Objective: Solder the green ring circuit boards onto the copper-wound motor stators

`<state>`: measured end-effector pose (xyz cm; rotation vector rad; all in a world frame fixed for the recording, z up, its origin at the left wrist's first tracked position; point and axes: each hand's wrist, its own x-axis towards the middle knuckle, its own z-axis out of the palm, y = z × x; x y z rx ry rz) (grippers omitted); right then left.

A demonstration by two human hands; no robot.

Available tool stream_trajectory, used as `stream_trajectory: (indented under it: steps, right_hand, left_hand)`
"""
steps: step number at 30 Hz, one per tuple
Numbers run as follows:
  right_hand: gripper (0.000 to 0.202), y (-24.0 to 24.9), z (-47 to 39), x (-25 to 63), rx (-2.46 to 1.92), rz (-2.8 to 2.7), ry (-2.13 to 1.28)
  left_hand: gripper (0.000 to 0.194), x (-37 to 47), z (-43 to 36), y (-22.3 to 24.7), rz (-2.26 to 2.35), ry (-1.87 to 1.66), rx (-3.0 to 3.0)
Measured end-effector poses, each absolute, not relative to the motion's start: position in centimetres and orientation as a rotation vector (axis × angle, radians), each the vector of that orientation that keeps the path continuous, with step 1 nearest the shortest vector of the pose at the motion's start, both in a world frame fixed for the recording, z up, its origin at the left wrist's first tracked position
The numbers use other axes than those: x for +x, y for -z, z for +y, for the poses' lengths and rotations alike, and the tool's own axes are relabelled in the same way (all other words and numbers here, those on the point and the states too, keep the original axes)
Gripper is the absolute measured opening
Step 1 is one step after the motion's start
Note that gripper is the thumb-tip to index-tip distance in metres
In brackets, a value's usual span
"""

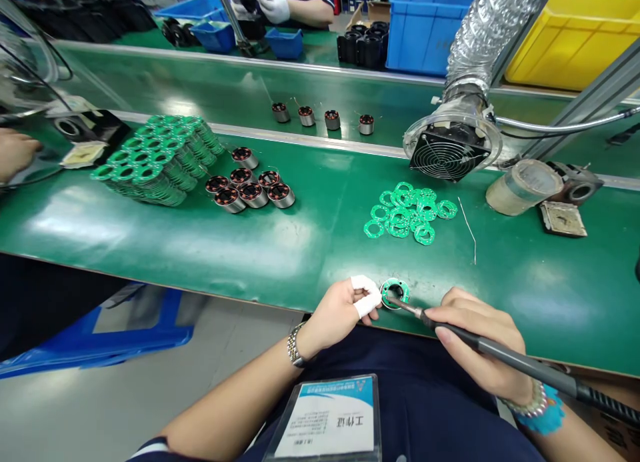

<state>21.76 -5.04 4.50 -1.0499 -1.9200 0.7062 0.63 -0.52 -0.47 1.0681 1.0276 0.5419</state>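
My left hand [343, 312], with white finger covers on its thumb and a finger, is closed on the left edge of a round motor stator topped by a green ring-shaped circuit board [403, 287], near the table's front edge. My right hand [483, 339] is wrapped round the dark handle of a soldering iron [450, 327]. The iron's metal tip points left and reaches the ring board; whether it touches a pad I cannot make out. Beyond my hands lies a loose pile of green ring boards [400, 217]. A bent length of solder wire [468, 229] lies beside that pile.
Several copper-wound stators [253, 194] and stacked green board panels [160, 152] stand left. More stators [332, 120] line the back ledge. A fume-extractor fan [445, 155] hangs at right near a round container [523, 187] and soldering stand [575, 189]. Co-workers' gloved hands [273, 7] and bare hand [17, 152] show.
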Motion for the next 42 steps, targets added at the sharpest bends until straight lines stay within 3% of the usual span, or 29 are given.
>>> stream_trajectory:
  steps: [21,27,32,36,42]
  right_hand:
    - [0.026,-5.0,-5.2,22.6,-1.065,-1.898,-0.655]
    - [0.017,-3.8,-2.9,27.5,-1.396,-1.659,-0.178]
    - [0.023,-3.7,1.9,34.2,-1.532,-1.500,0.226]
    - [0.020,-3.9,3.4,35.4,-1.546,-1.573,0.122]
    - [0.019,-2.4,-0.3,26.9,-1.424,-1.736,-0.183]
  left_hand:
    - [0.018,0.7,-0.5,0.5,1.029,-0.544,1.076]
    - [0.018,0.7,-0.6,0.5,1.065,-0.499,1.125]
    - [0.017,0.7,-0.7,0.6,1.062,-0.489,1.159]
    - [0.017,0.7,-0.7,0.6,1.058,-0.509,1.162]
    - [0.020,0.8,-0.7,0.7,1.056,-0.528,1.107]
